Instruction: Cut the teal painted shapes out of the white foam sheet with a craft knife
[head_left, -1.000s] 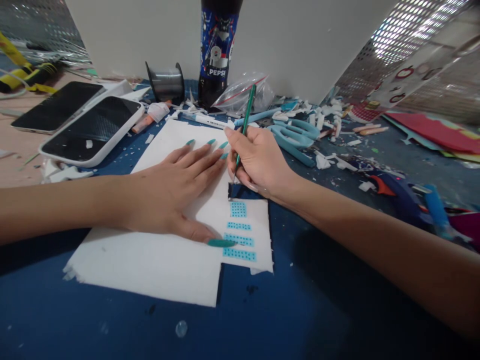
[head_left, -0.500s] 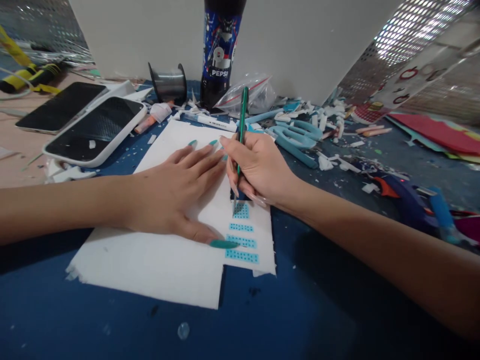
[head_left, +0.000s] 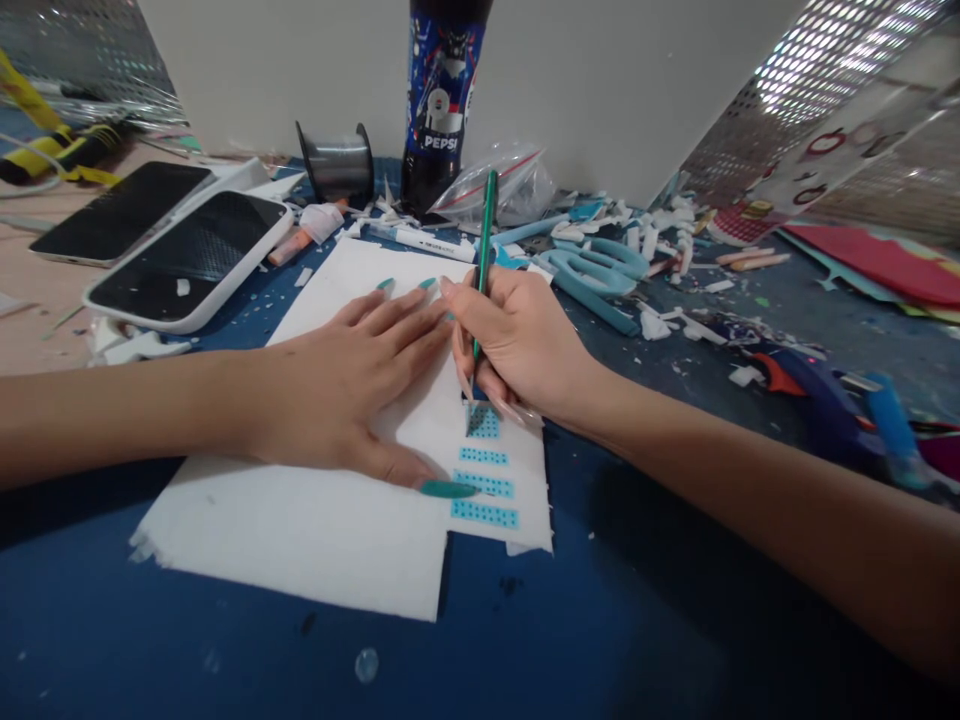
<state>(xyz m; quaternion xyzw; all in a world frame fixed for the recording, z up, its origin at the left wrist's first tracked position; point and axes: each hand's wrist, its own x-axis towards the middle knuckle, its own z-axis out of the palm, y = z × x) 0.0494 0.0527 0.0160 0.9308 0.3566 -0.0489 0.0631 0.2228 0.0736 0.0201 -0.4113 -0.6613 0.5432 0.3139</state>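
Note:
My left hand (head_left: pixel 337 400) lies flat with fingers spread on a white foam sheet (head_left: pixel 315 540), its thumb beside blue dotted strips (head_left: pixel 484 514) stuck along the sheet's right side. My right hand (head_left: pixel 517 335) is closed around a slim green craft knife (head_left: pixel 486 225), held upright like a pen. The knife's lower end points down at a small blue dotted piece (head_left: pixel 484 422) just below the fingers. A dark opening in the sheet shows partly behind my right fingers. Whether the blade touches the surface I cannot tell.
Behind the sheet stand a Pepsi bottle (head_left: pixel 441 110) and a spool (head_left: pixel 336 165). Blue-handled scissors (head_left: pixel 600 268) lie among white scraps at the right. Two phones (head_left: pixel 187 260) rest at the left. Coloured sheets (head_left: pixel 885 262) and a dark blue tool (head_left: pixel 821 395) are farther right.
The craft knife has tilted a little and its lower end has shifted slightly by the blue dotted piece. My left hand keeps its place on the sheet.

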